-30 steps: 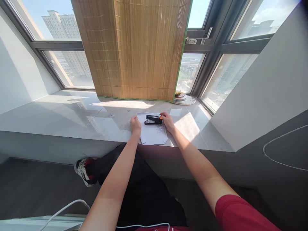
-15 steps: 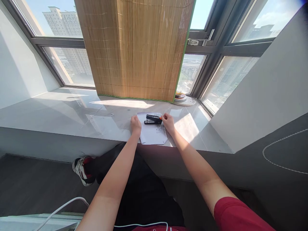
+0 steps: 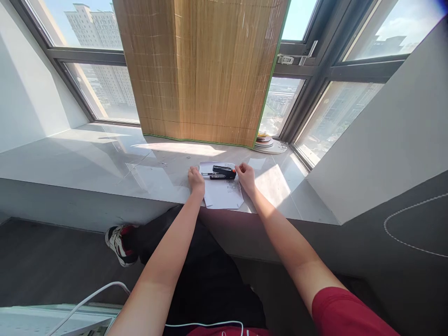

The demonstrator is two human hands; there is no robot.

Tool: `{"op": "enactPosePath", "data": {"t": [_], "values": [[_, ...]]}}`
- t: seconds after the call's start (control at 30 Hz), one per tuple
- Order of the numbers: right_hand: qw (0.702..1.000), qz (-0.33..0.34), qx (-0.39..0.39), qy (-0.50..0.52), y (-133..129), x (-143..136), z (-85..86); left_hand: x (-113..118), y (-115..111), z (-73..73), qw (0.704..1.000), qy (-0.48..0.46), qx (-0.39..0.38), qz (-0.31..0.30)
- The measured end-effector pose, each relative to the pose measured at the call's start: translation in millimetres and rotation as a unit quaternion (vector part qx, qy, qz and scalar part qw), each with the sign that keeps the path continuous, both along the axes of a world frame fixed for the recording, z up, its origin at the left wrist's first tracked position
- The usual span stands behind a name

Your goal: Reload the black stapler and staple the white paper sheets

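A black stapler (image 3: 224, 172) lies sideways on white sheets of paper (image 3: 221, 198), its red rear button showing at the right end. From its left end a thin metal slide (image 3: 207, 174) sticks out toward my left hand. My right hand (image 3: 246, 178) is closed, thumb and fingertips pinched at the stapler's rear by the red button. My left hand (image 3: 196, 182) is curled closed at the left edge of the paper, close to the slide's tip. What its fingers hold, if anything, is hidden.
The tiled windowsill (image 3: 157, 179) carries the paper. Beyond hangs a bamboo blind (image 3: 203, 74). A stack of round discs or plates (image 3: 269, 144) stands at the window corner. White cable (image 3: 94, 296) runs at lower left, and a bead chain (image 3: 395, 233) hangs at right.
The metal slide has come out of the stapler's left end. More of the red button shows beside my right fingers. My left hand has stayed near the paper's edge.
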State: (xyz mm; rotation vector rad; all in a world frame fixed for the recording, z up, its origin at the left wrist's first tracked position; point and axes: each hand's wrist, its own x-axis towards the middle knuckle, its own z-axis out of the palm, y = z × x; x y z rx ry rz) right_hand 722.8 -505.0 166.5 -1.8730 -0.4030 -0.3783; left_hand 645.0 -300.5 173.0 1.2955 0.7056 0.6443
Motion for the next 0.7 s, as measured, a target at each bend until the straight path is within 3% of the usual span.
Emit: {"op": "enactPosePath", "data": {"t": [0.13, 0.2, 0.33, 0.5, 0.7], "values": [[0.993, 0.107, -0.046, -0.03, 3, 1, 1.2, 1, -1, 0.3, 1.0, -0.012, -0.011, -0.003], [0.986, 0.124, -0.093, -0.056, 5, -1, 0.8, 1, -2, 0.4, 1.0, -0.02, -0.015, -0.009], [0.979, 0.077, -0.111, -0.152, 6, -11, 2.5, 0, -4, 2.9, 0.997, -0.043, -0.055, -0.018], [0.945, 0.004, -0.1, -0.31, 5, -27, 6.8, 0, -7, 10.0, 0.971, -0.123, -0.189, -0.074], [0.906, 0.015, -0.174, -0.385, 7, -29, 1.3, 3, -10, 14.3, 0.95, -0.138, -0.262, -0.103]]}}
